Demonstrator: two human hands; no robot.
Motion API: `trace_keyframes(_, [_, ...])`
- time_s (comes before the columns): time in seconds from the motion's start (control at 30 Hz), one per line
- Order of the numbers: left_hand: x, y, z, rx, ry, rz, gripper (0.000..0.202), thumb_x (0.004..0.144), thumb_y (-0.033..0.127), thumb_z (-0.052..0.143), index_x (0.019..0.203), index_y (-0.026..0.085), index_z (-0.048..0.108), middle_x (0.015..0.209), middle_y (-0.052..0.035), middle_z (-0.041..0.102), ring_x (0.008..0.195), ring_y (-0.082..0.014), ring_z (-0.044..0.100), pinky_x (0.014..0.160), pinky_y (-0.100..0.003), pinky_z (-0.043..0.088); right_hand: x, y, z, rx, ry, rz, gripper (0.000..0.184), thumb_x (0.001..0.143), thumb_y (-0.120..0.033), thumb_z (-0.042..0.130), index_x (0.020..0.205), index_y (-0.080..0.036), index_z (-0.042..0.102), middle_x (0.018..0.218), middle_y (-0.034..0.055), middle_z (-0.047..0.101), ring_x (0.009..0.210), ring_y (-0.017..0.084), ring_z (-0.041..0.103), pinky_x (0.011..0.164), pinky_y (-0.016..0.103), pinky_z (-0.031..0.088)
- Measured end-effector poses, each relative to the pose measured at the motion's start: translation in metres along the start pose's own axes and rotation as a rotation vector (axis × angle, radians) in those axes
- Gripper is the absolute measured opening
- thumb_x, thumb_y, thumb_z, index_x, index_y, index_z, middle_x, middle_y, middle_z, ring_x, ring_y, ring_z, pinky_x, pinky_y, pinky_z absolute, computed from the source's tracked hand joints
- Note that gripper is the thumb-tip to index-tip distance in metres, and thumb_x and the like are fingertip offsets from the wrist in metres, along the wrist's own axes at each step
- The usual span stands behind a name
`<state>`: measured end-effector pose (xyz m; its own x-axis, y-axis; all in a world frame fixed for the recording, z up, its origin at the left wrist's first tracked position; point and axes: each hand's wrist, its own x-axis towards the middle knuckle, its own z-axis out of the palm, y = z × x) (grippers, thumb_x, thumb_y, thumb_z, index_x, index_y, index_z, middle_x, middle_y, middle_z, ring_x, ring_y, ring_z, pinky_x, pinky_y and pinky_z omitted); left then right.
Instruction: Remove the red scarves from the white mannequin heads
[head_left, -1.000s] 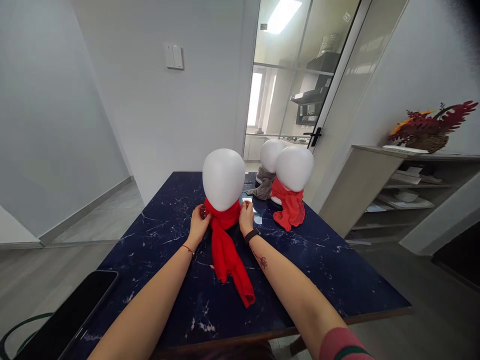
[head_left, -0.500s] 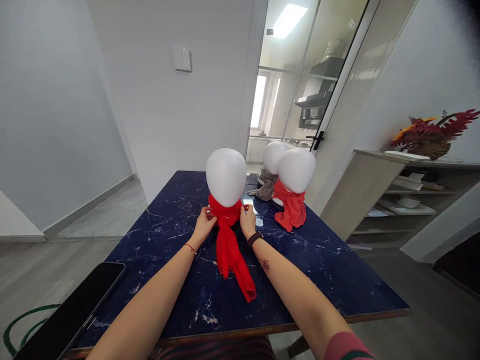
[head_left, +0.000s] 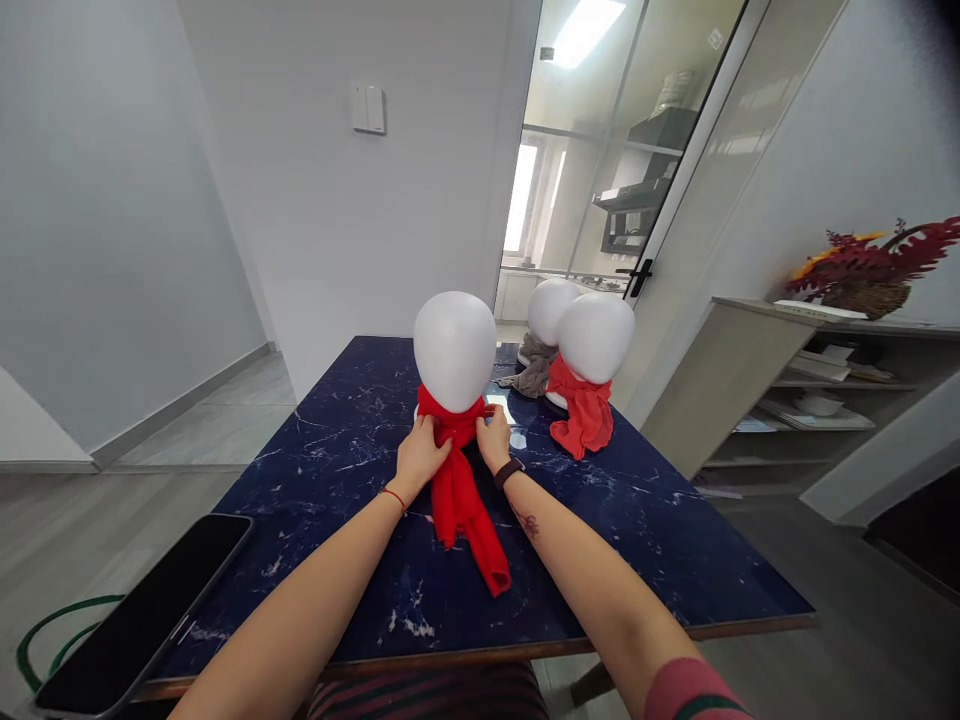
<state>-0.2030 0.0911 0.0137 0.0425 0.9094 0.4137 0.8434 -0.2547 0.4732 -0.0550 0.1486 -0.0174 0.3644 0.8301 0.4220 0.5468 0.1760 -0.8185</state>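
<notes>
Cloth scarf (head_left: 454, 500), glossy tabletop (head_left: 645, 520)

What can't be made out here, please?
In the head view:
Back of the red scarf: hidden by the front head.
Palm of the left hand: hidden by its back.
Part of the far head: hidden by the right head.
Ends of the green cord: hidden by the phone.
Flowers: cut off by the right edge.
</notes>
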Motion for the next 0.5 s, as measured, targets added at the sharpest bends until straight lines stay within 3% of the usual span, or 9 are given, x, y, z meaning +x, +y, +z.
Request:
trace_keyframes(0.17, [0.002,-0.007,0.004,0.025,-0.009,-0.141,0.011,0.075,0.025,0.054,0.085,0.019,0.054,0.105,-0.0096,0.056,0.082,-0.0214,0.062,0.068,-0.03,0.046,-0.001,0.0,0.001,-0.018,0.001,0.003,0.021,0.073,-0.016,0.043,0.093,-0.017,0.049,0.093,0.0088,0.06,0.079,0.02,0.056,0.073,0.031,0.042])
trace_keyframes(0.33, [0.011,-0.027,0.007,-0.16,0.165,-0.352,0.008,0.075,0.017,0.05,0.082,0.018,0.052,0.081,-0.0072,0.06,0.078,-0.023,0.061,0.069,-0.033,0.046,-0.002,0.0,0.0,-0.04,0.007,0.005,0.023,0.073,-0.014,0.041,0.094,-0.017,0.049,0.094,0.0099,0.059,0.084,0.021,0.055,0.076,0.032,0.041])
trace_keyframes(0.43, [0.015,-0.036,0.008,-0.193,0.201,-0.35,0.022,0.075,0.008,0.04,0.092,0.017,0.052,0.09,-0.0082,0.062,0.085,-0.02,0.061,0.074,-0.031,0.046,-0.002,0.001,0.001,-0.049,0.012,0.006,0.023,0.074,-0.014,0.04,0.095,-0.017,0.049,0.096,0.0104,0.058,0.088,0.022,0.055,0.078,0.032,0.041])
trace_keyframes(0.5, [0.017,-0.038,0.009,-0.202,0.178,-0.303,0.025,0.074,0.005,0.037,0.087,0.019,0.054,0.092,-0.0065,0.063,0.09,-0.0175,0.06,0.078,-0.028,0.045,-0.002,0.001,0.001,-0.051,0.016,0.01,0.023,0.074,-0.014,0.04,0.095,-0.017,0.049,0.096,0.0104,0.058,0.089,0.022,0.055,0.078,0.032,0.041])
